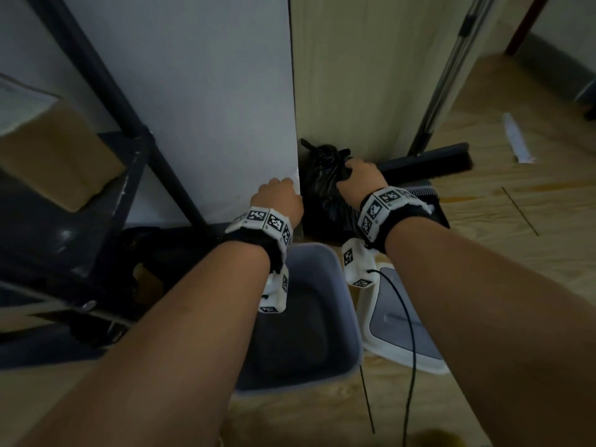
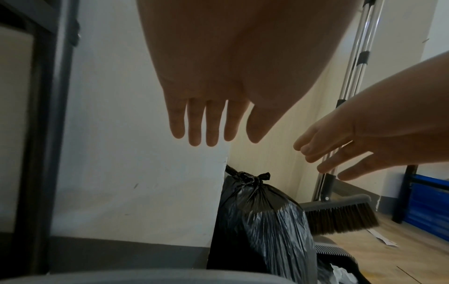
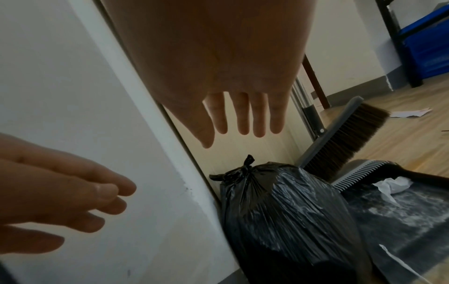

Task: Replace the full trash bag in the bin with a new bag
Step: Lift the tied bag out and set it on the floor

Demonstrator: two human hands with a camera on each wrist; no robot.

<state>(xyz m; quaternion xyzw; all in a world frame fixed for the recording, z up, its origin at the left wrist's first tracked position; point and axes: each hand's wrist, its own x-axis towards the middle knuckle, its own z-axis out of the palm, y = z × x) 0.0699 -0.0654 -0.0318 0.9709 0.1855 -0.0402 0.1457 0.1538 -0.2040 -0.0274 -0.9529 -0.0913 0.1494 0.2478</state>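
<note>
A full black trash bag, knotted at the top, stands on the floor in the corner against the wall, beyond the bin. The grey bin sits below my wrists with no bag in it. My right hand hovers over the bag's top; in the right wrist view its fingers are straight and apart from the bag. My left hand is level with the white wall edge, left of the bag. Its fingers are straight above the knotted bag and hold nothing.
A white lid frame with a grey flap lies on the wood floor right of the bin. A broom and a dustpan stand right of the bag. A dark metal shelf with a cardboard box stands left.
</note>
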